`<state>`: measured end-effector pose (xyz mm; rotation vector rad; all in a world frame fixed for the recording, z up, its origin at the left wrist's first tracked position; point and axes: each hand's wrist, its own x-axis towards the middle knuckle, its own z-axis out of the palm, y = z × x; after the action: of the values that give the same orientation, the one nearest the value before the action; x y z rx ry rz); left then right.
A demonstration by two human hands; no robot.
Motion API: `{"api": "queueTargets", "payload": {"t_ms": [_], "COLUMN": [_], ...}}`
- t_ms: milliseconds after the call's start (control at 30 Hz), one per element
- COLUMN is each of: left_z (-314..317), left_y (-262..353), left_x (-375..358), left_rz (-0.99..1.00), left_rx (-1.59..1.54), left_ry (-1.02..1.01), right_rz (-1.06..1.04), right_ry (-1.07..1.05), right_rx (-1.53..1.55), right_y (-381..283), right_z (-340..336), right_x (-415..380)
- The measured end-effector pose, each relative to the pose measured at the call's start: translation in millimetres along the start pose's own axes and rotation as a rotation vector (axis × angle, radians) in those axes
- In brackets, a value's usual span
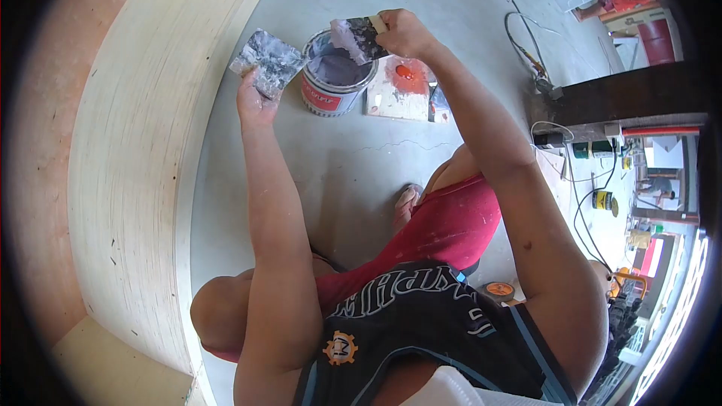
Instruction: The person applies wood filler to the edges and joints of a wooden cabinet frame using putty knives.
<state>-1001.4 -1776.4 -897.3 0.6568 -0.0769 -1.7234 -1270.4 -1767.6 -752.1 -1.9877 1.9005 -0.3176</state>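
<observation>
My left hand [258, 98] grips a square, putty-smeared plate [268, 60] from below, just left of an open can [331, 98]. Grey-lilac putty [342, 66] fills part of the can, and its rim is smeared. Over the can's right side, my right hand [406, 34] is closed on a wide scraper [361, 39]. A thick band of pale putty covers the scraper's left end. Beside the can on the floor lies a white board [397, 98] with an orange-red blob [406, 73] on it.
A curved plywood panel [135, 143] stands along the left. Cables [526, 45] run over the floor at the upper right, near a dark beam [617, 98]. A round tin [499, 290] is by my right side. Two people are in the far background.
</observation>
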Motion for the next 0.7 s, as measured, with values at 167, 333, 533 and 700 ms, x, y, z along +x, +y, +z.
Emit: {"api": "queueTargets", "payload": {"t_ms": [167,333,533,700], "left_z": [13,21,33,28], "left_y": [-13,-12,13,34], "left_x": [3,11,-6,-12], "left_rz": [-0.106,-0.037,0.192,0.268], "left_rx": [0.133,0.225,0.21,0.179], "left_ry": [-0.11,-0.108,-0.05,-0.01], "right_rz": [-0.026,-0.115,-0.264,-0.06], "right_ry": [0.153,0.22,0.117,-0.15], "right_rx": [0.031,0.038,-0.014,-0.221], "right_y": [-5,2,-1,-27], "right_z": [-21,-12,15,38], "right_x": [-25,-26,-15,-1]}}
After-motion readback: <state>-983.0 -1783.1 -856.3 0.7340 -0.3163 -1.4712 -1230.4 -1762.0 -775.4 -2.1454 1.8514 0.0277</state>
